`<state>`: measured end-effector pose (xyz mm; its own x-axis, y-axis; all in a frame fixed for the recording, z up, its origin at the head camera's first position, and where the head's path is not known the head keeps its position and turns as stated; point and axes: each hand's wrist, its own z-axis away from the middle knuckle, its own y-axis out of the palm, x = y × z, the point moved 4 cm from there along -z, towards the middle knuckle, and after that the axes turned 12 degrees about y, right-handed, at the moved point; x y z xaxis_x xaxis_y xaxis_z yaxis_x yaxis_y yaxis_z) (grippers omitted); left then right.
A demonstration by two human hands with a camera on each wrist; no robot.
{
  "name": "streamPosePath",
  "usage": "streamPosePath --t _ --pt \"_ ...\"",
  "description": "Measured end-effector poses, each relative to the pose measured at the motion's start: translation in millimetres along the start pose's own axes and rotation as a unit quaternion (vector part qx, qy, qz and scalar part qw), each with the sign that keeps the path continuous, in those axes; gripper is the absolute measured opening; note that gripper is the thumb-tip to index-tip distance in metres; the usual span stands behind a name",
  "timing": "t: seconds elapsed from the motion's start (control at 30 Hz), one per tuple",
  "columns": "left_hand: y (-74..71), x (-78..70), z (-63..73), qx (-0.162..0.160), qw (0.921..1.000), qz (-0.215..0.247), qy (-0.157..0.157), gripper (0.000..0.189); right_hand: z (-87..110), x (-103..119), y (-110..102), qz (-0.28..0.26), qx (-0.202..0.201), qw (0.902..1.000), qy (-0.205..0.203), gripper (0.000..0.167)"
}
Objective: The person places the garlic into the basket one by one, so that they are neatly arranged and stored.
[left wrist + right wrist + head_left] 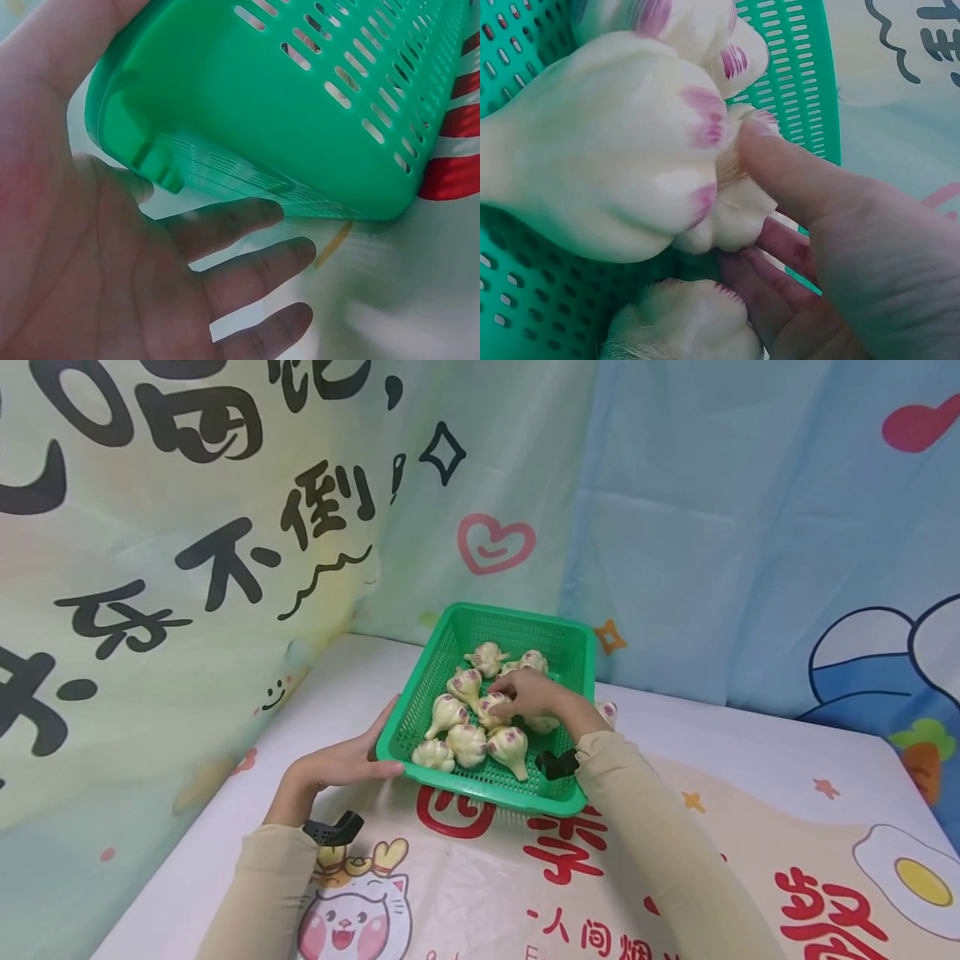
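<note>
A green plastic basket with slotted walls holds several white garlic bulbs marked with purple. At its near left corner, my left hand grips the rim, thumb along the front edge. The left wrist view shows the other fingers spread beside the basket's outer wall. My right hand reaches inside and pinches one garlic bulb between thumb and fingers. A larger bulb in front hides part of that one in the right wrist view.
Another garlic bulb lies on the table just outside the basket's right side. The printed tablecloth covers the table. Printed fabric walls stand close behind and to the left of the basket.
</note>
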<state>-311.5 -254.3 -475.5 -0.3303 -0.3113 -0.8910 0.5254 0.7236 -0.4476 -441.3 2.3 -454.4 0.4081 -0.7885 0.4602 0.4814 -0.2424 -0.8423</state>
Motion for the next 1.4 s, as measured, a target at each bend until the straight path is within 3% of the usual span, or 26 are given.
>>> streamPosePath --t 0.57,1.03,1.23,1.4 --pt "-1.3 -1.0 -2.2 0.002 1.0000 0.001 0.002 0.099 4.4 4.7 -2.2 0.014 -0.019 0.9997 -0.008 0.048" --pt "3.1 2.3 -1.7 0.001 1.0000 -0.001 -0.004 0.101 11.6 5.8 -5.7 -0.034 -0.012 0.9993 0.007 0.054" --pt "3.0 3.3 -0.8 -0.001 1.0000 -0.004 -0.006 0.101 38.5 4.8 -28.4 -0.090 -0.079 0.9926 -0.019 0.049" --pt "0.1 1.9 -0.1 -0.002 1.0000 -0.003 0.000 0.100 75.8 -14.8 -46.9 -0.170 -0.154 0.9729 -0.029 0.049"
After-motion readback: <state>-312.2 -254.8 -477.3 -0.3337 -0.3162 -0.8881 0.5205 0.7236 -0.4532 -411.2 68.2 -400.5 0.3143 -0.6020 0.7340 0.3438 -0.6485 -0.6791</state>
